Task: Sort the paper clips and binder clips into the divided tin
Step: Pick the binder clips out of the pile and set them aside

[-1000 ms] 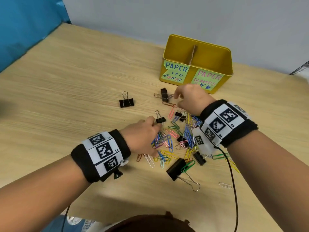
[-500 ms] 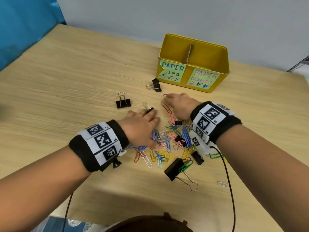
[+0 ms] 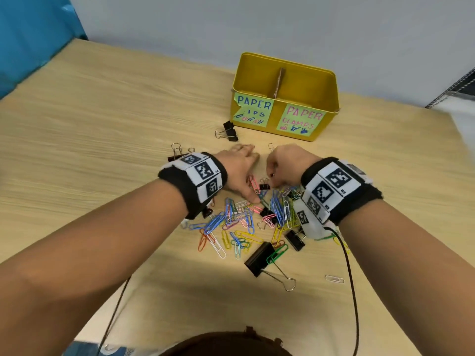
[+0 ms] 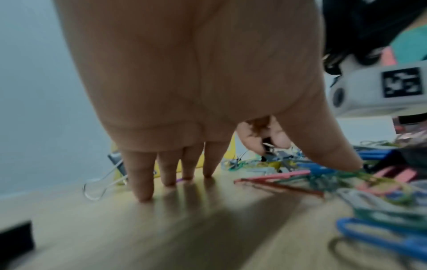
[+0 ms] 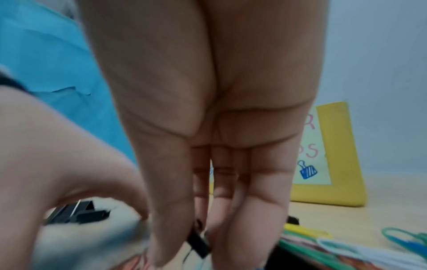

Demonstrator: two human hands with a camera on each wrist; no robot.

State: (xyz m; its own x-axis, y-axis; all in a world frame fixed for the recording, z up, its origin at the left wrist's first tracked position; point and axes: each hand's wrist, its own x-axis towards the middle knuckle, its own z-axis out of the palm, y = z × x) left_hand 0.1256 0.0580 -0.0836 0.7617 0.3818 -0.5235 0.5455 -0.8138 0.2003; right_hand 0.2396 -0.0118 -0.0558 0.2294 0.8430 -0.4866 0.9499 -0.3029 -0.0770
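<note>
We work at a pale wood-grain table [image 3: 90, 129] pushed against a plain grey-white wall [image 3: 231, 24], with a bright blue sheet [image 3: 33, 34] hanging at the far left corner. The yellow divided tin [image 3: 331, 98] stands near the table's far edge, a cardboard divider [image 3: 279, 82] splitting it, with a label reading "PAPER" over the left compartment and "PAPER CLAMPS" over the right. Our left hand [image 3: 237, 173] lies spread, its straight fingers [image 4: 141, 179] touching the bare wood just beside the heap of coloured paper clips [image 3: 239, 222], the thumb resting on the heap's edge. Our right hand [image 3: 285, 164] is curled, thumb and fingers pinching a small black binder clip [image 5: 198, 241] at the far side of the heap. A large black binder clip [image 3: 257, 259] lies at the near edge of the heap with a green paper clip hooked on it, another binder clip [image 3: 228, 131] sits just in front of the tin, and a lone white paper clip [image 3: 334, 279] lies apart to the right. Black cables [image 3: 352, 278] trail from our wristbands across the table.
</note>
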